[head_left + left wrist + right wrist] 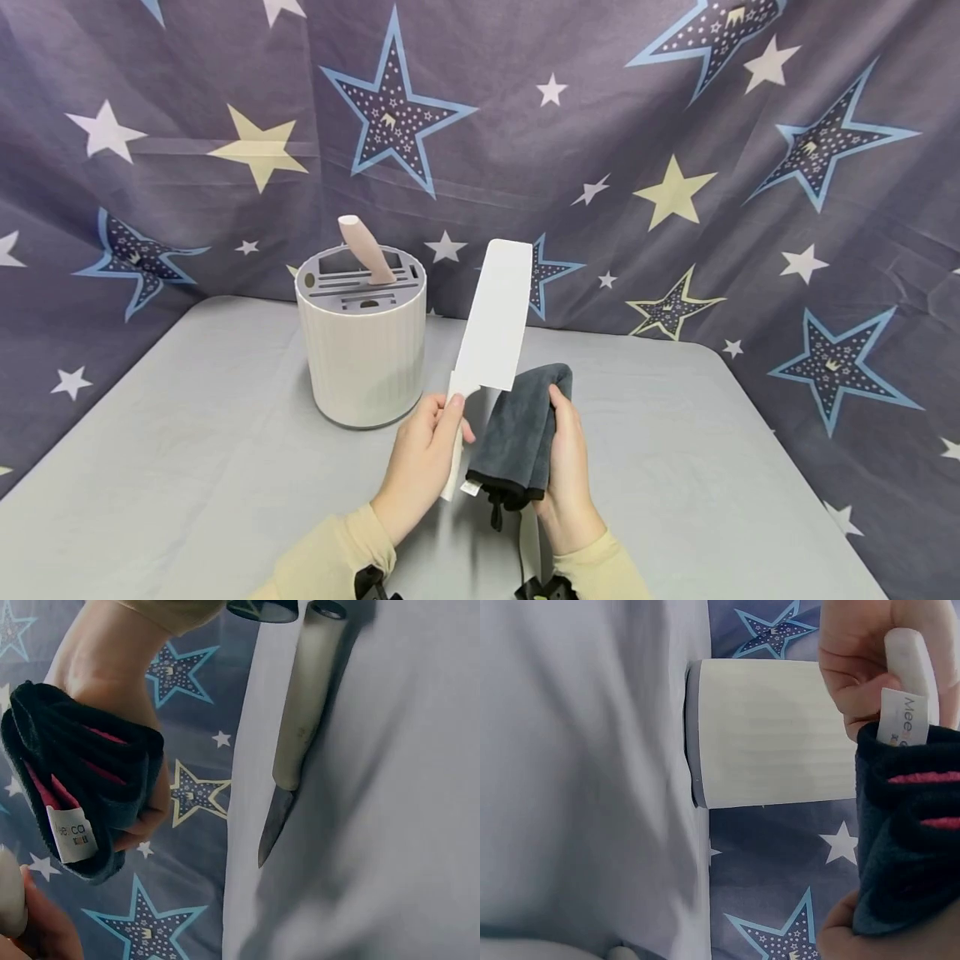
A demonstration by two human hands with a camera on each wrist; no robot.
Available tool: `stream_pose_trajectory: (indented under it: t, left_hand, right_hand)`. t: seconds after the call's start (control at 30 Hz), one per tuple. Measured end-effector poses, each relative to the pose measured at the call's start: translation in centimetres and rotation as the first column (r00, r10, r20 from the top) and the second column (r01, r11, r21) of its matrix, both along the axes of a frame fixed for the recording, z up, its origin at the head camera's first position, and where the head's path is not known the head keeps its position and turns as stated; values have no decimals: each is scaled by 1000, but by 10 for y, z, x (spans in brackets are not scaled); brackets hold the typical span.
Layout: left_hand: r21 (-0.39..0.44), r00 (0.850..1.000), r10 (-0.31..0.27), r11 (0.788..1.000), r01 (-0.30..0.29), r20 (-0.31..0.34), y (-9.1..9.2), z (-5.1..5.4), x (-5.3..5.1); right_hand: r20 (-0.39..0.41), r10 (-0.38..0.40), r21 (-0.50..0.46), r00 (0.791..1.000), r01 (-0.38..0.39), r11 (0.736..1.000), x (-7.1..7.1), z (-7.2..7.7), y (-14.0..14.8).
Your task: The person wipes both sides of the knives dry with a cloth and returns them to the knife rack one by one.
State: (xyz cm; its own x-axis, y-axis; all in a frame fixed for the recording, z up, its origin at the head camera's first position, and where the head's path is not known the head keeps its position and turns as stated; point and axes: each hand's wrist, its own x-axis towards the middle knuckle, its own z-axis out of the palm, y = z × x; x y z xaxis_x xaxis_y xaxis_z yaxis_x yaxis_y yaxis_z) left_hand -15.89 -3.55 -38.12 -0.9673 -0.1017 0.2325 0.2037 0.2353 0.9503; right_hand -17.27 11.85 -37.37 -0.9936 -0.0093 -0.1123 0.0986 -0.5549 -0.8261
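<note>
The left hand (422, 461) grips the white handle of a broad-bladed cleaver (495, 317), its blade pointing up and away. Beside it the right hand (568, 475) holds a folded dark grey cloth (517, 433) with a black edge and a white tag, just right of the blade's lower corner. In the left wrist view the cloth (82, 780) shows pink inner folds, and a small knife (307, 697) with a pale handle lies on the table. The right wrist view shows the left hand (892, 667) around the cleaver handle (913, 667), close to the cloth (907, 847).
A round cream knife block (363, 358) stands on the grey table (187, 467), left of the hands, with a pink-handled knife (366, 250) in its slotted top. Behind the table hangs a dark curtain (495, 167) with stars. The small knife's handle (529, 546) lies near the right wrist.
</note>
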Motion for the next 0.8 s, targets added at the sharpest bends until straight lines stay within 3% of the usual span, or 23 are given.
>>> stream_pose_trajectory:
  t: [0.07,0.17,0.33,0.43,0.6,0.8]
  left_hand:
    - [42,999,-35,999,34,24,1,0,0]
    - [195,989,-115,976,96,92,2,1,-1]
    - [444,950,-253,884,149,185,4,-1,-1]
    - [491,939,-292,854,171,181,4,-3,-1]
    - [499,939,-295,849,174,174,4,-5,-2]
    - [519,923,-346,827,217,166,5,-6,0]
  right_hand:
    - [-2,0,8,1000,0,1000,0,0,0]
    - [-5,3,23,1000,-3,1000,0,-1,0]
    - [-6,4,60,1000,-4,998,0,-1,-1]
    - [-8,8,66,1000,-7,998,1,-2,-2]
    - [-13,12,57,1000,-12,998,1,-3,-2]
    - [-14,11,60,1000,-10,998,2,-2,-3]
